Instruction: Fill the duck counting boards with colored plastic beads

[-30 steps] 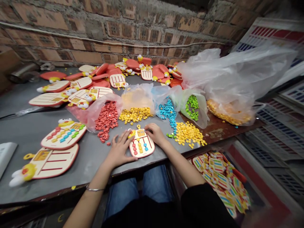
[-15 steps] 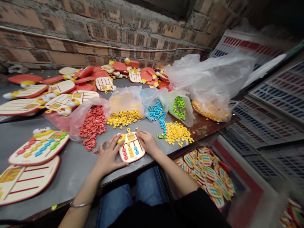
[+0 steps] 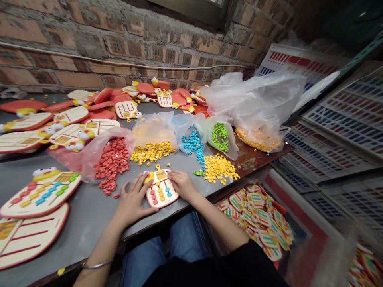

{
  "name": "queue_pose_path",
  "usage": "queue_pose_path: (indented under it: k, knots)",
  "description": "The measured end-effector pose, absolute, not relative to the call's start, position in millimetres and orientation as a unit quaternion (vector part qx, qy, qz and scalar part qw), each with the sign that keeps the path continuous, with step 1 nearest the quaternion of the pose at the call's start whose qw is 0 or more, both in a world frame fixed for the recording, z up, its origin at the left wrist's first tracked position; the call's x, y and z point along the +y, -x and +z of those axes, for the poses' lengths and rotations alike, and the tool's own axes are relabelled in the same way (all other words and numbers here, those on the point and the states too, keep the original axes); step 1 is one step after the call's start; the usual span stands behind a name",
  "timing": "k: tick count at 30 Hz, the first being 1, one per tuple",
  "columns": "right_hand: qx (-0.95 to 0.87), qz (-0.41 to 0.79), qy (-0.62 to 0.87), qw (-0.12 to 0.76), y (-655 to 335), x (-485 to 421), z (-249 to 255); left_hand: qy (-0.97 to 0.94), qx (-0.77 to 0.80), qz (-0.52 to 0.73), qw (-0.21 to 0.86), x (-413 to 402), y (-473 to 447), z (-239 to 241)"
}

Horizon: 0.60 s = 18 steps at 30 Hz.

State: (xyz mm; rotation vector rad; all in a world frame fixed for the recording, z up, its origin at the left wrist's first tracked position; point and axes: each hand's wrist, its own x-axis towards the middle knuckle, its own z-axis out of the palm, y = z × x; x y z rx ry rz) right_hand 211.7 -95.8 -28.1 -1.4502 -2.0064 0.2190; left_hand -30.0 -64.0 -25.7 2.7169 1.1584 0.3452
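A small cream toy board [image 3: 163,201] with a red rim, a yellow animal head and a loop on top lies flat near the table's front edge. Red, yellow and blue beads sit in rows along its slots. My left hand [image 3: 133,203] rests on its left side, fingertips at the yellow head and thumb by the lower rim. At the upper right edge, my right hand [image 3: 184,186] has its fingers drawn together on the board; whatever they pinch is hidden. Close to the loop lies a loose yellow bead [image 3: 168,164].
Open bags spill red beads [image 3: 112,161], yellow beads [image 3: 154,151], blue beads [image 3: 193,143] and green beads [image 3: 220,136]. A lighter yellow bead heap [image 3: 220,168] lies at right. Larger boards [image 3: 38,193] are stacked left. Filled boards [image 3: 260,219] lie below, beside plastic crates [image 3: 326,147].
The whole view has shifted slightly. My right fingertips have bent in closer over the board's upper right edge. My left hand stays on the board, and the visible beads look the same.
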Motion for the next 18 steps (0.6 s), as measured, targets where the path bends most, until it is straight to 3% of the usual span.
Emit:
queue_pose_path:
  k: [18]
  knots:
    - [-0.736, 0.103, 0.554, 0.376, -205, -116, -35, -0.912, 0.388, 0.105, 0.085, -66, 29, -21]
